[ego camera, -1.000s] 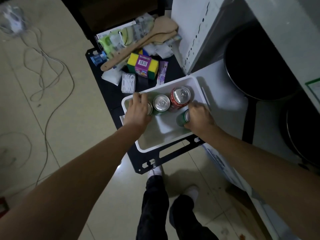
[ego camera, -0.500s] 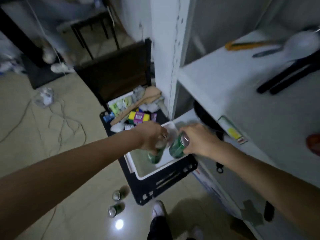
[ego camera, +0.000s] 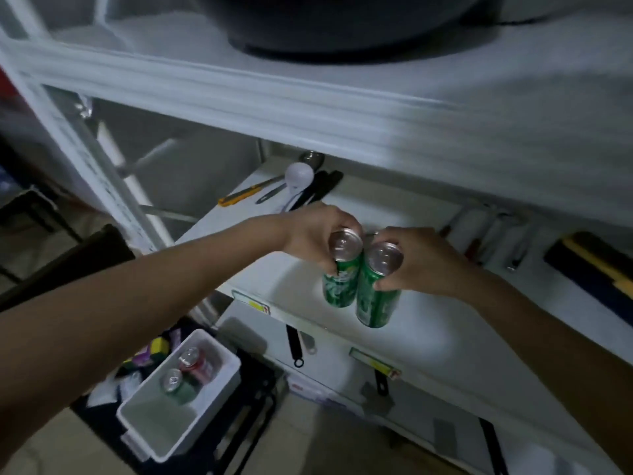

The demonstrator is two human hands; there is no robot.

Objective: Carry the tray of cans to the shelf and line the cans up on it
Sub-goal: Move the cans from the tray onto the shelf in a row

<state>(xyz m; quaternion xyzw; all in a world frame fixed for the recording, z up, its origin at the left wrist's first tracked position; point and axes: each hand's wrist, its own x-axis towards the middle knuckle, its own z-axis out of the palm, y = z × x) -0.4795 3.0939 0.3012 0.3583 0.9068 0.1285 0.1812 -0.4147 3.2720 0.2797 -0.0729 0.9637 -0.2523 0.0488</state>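
Low in the view, the white rectangular plastic tray (ego camera: 147, 426) rests on a black perforated rack (ego camera: 250, 416), now holding only a red aluminium can (ego camera: 195, 365) and a green-and-silver can (ego camera: 176, 385), both upright; a second ago it held four. Half a second ago both hands were lifting cans just above the tray; now they are up over the white middle shelf board (ego camera: 301, 279), near its front edge. The left hand (ego camera: 315, 234) has its fingers wrapped around the upper part of a green cylindrical soda can (ego camera: 340, 286); the right hand (ego camera: 424, 258) grips a second green soda can (ego camera: 375, 299) the same way. The two cans touch side by side, long axes near upright, silver tops tipped toward the camera. Further back on the shelf lie a white plastic spoon (ego camera: 298, 178) and dark-handled utensils (ego camera: 317, 190).
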